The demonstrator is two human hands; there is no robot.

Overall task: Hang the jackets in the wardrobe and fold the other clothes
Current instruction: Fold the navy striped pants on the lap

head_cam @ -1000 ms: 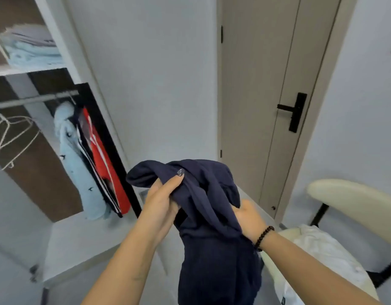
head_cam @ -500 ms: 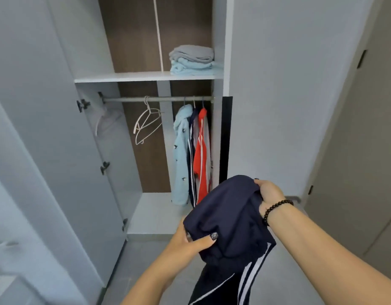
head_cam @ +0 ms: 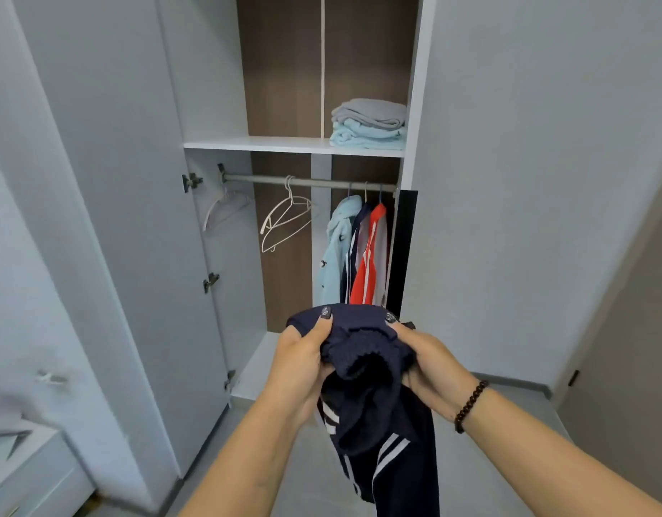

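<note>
Both hands, left hand (head_cam: 303, 361) and right hand (head_cam: 430, 361), grip a bunched navy white-striped garment (head_cam: 374, 397), possibly trousers, before the open grey wardrobe (head_cam: 109, 181).

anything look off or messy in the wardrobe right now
Nothing stands out. The folded clothes sit stacked on the shelf, three jackets hang straight on the rail, and empty hangers hang beside them. The navy garment is bunched only because the left hand and right hand grip it.
</note>
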